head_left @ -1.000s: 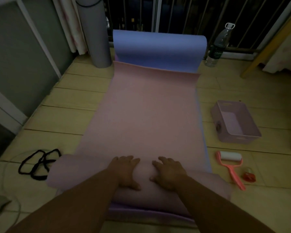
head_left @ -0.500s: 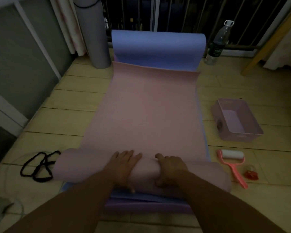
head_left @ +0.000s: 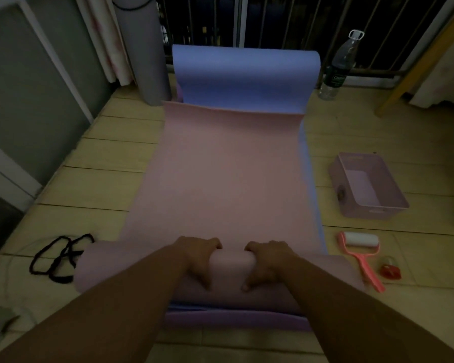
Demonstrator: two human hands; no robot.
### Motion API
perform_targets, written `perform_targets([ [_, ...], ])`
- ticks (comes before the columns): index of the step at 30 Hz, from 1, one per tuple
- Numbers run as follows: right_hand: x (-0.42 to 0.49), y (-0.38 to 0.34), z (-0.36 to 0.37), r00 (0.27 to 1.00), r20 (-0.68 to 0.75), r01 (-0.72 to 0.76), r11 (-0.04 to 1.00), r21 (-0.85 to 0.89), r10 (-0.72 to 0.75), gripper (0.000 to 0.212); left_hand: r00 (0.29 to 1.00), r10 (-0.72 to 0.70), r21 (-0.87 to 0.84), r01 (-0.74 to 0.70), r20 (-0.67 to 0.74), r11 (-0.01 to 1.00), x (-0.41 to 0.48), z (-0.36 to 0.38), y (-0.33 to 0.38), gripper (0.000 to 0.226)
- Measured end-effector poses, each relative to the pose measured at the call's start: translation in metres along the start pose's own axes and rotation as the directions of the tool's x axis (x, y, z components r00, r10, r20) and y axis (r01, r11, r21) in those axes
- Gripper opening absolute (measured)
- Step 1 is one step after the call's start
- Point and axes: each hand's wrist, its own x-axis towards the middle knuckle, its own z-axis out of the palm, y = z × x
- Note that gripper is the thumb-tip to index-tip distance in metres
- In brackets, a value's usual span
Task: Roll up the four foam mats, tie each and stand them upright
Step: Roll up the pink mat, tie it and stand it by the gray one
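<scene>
matt foam pink mat, wooden plank floor, clear plastic bottle

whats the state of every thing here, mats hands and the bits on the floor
pink mat, near end rolled, rest flat
left hand, grips pink mat
right hand, grips pink mat
blue mat, flat under pink mat, far end curled up
grey mat, rolled, tied, upright
purple mat, flat, bottom of stack
black ties, loose on floor
bottle, upright, capped
basket, upright, open top
lint roller, lying flat
</scene>
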Motion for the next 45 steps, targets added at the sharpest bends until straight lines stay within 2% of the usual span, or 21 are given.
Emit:
perform_targets([
  [3,-0.002,-0.003,0.012,0.99,-0.142,-0.019,1.0,-0.021,0.016,0.106,0.987,0.03,0.052,-0.022,-0.158,0.998,-0.003,0.023,-0.001,0.123],
  [6,-0.003,0.0,0.013,0.94,-0.341,-0.004,1.0,0.008,0.006,0.08,0.968,0.062,0.148,-0.026,-0.243,0.989,-0.003,0.04,0.003,0.13],
  [8,-0.004,-0.002,0.014,0.919,-0.393,0.017,1.0,-0.021,-0.024,0.063,0.969,0.041,0.174,0.002,-0.244,0.985,-0.001,0.041,0.006,0.13],
  [10,-0.007,-0.005,0.017,0.932,-0.358,0.044,0.998,-0.034,-0.053,0.066,0.967,0.038,0.191,0.011,-0.253,0.982,0.002,0.039,0.008,0.12],
  [13,-0.012,-0.005,0.022,0.97,-0.222,0.083,0.992,-0.098,-0.103,0.111,0.966,0.034,0.204,0.02,-0.258,0.979,0.006,0.029,0.011,0.092],
  [15,-0.012,-0.003,0.022,0.979,-0.187,0.059,0.989,-0.134,-0.083,0.128,0.974,0.034,0.209,0.014,-0.226,0.978,0.007,0.018,0.013,0.081],
  [17,-0.009,-0.005,0.019,0.981,-0.185,0.031,0.991,-0.128,-0.054,0.123,0.978,0.037,0.175,0.0,-0.206,0.985,0.007,0.01,0.011,0.082],
  [19,-0.005,-0.01,0.012,0.984,-0.175,0.021,0.993,-0.115,-0.041,0.098,0.973,0.039,0.11,-0.014,-0.226,0.994,0.006,0.011,0.005,0.095],
  [20,-0.002,-0.01,0.008,0.986,-0.161,0.02,0.994,-0.103,-0.037,0.085,0.964,0.056,0.097,-0.032,-0.26,0.995,0.002,0.015,0.003,0.103],
  [22,0.002,-0.009,-0.001,0.992,-0.119,0.023,0.997,-0.069,-0.031,0.075,0.933,0.103,0.139,-0.058,-0.346,0.989,-0.007,0.028,0.0,0.114],
  [24,0.003,-0.005,-0.009,0.995,-0.081,0.049,0.999,-0.02,-0.051,0.077,0.92,0.111,0.188,-0.041,-0.375,0.981,-0.014,0.037,0.001,0.113],
  [26,0.002,0.0,-0.013,0.995,-0.067,0.072,0.997,0.034,-0.069,0.079,0.929,0.084,0.215,-0.005,-0.36,0.977,-0.01,0.035,0.004,0.1],
  [28,0.0,0.002,-0.014,0.993,-0.094,0.081,0.996,0.034,-0.077,0.078,0.934,0.082,0.249,0.007,-0.347,0.969,-0.001,0.02,0.007,0.08],
  [30,-0.002,0.004,-0.011,0.98,-0.175,0.094,0.995,-0.02,-0.096,0.082,0.952,0.081,0.245,-0.006,-0.297,0.969,0.005,0.004,0.007,0.07],
  [32,-0.007,0.005,-0.005,0.951,-0.278,0.124,0.991,-0.049,-0.132,0.088,0.975,0.056,0.185,-0.016,-0.215,0.983,0.009,-0.004,0.003,0.079],
  [34,-0.011,0.004,0.004,0.925,-0.343,0.14,0.986,-0.095,-0.165,0.086,0.982,0.021,0.103,-0.002,-0.187,0.995,0.009,-0.001,-0.003,0.098],
  [36,-0.01,0.004,0.014,0.933,-0.327,0.117,0.987,-0.109,-0.147,0.082,0.964,0.018,0.084,0.004,-0.264,0.996,0.004,0.012,-0.006,0.113],
  [38,-0.005,0.005,0.018,0.959,-0.263,0.077,0.991,-0.111,-0.104,0.079,0.934,0.035,0.152,0.021,-0.355,0.988,-0.002,0.029,-0.005,0.119],
  [41,0.0,0.001,0.015,0.967,-0.247,0.034,0.992,-0.121,-0.063,0.078,0.944,-0.006,0.204,0.078,-0.33,0.976,-0.007,0.044,0.001,0.126],
  [42,0.0,-0.002,0.015,0.967,-0.249,0.034,0.993,-0.113,-0.061,0.083,0.943,-0.024,0.202,0.096,-0.332,0.975,-0.006,0.043,0.003,0.124],
  [45,-0.003,-0.014,0.019,0.973,-0.192,0.098,0.983,-0.153,-0.127,0.115,0.928,-0.008,0.18,0.08,-0.372,0.98,-0.004,0.031,0.005,0.115],
])
